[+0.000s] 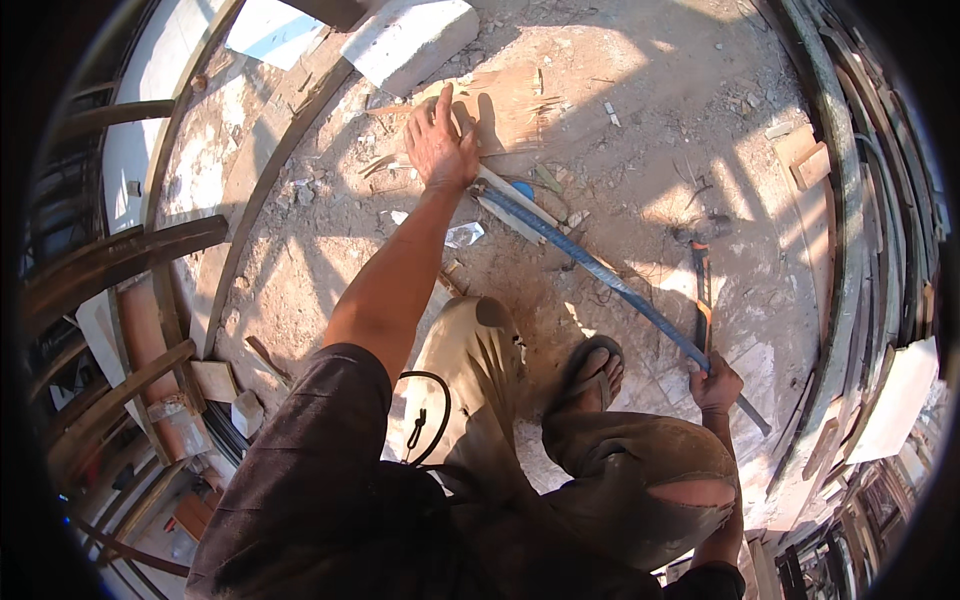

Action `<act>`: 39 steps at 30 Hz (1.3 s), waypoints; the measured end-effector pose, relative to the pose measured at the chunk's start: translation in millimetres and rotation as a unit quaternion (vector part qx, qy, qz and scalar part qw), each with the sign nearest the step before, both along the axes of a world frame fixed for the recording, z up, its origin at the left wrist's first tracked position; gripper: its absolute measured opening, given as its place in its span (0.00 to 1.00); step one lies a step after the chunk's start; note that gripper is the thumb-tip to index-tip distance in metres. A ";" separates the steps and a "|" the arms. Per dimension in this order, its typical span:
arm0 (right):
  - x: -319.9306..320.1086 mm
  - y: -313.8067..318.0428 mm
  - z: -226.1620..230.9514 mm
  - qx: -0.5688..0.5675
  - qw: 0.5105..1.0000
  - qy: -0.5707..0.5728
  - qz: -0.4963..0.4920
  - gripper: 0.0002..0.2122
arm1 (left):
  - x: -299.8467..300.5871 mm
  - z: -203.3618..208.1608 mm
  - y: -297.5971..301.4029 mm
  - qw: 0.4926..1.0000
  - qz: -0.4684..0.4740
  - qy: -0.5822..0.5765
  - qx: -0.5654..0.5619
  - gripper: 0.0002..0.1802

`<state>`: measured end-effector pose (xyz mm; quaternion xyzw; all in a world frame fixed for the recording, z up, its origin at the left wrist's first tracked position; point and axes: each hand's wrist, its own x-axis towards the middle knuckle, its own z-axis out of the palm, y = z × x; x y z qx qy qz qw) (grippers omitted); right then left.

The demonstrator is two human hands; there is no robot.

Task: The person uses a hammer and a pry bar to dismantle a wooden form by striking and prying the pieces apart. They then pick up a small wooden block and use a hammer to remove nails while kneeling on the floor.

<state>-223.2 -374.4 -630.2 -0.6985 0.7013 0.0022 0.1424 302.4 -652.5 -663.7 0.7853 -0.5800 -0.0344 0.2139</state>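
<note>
My right hand point(715, 382) is wrapped around a long blue pry bar point(610, 275) near its lower right end. The bar slants up and left across the ground, and its far end lies by a pale wooden strip point(522, 212), close to my left wrist. My left hand point(441, 150) reaches forward with fingers apart, resting on the left side of a splintered sheet of thin plywood point(510, 108); its palm hides part of the sheet. Just beyond my right hand lies a hammer point(703, 265) with an orange and black handle.
A white block point(412, 42) stands beyond the plywood. Timber beams point(120, 265) jut in from the left, and stacked long boards point(880, 190) line the right side. Wood chips and rubble litter the dirt floor point(640, 180). My sandalled foot point(597, 372) is below the bar.
</note>
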 end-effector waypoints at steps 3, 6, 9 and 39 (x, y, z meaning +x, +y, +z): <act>-5.6 14.2 -11.8 0.047 0.998 0.015 -0.030 0.21 | -16.0 2.7 -16.5 1.000 -0.008 -0.008 0.006 0.42; -4.4 7.4 -11.0 0.097 0.994 0.001 -0.042 0.20 | -21.8 6.6 -28.4 1.000 -0.017 -0.005 0.008 0.47; 2.5 -0.9 10.8 0.074 0.996 -0.014 -0.046 0.18 | -26.7 4.5 -44.9 0.998 -0.025 -0.045 0.027 0.50; 13.6 -54.1 135.2 0.017 0.994 0.104 -0.003 0.23 | -5.2 -35.4 -9.2 0.999 0.033 0.010 -0.026 0.39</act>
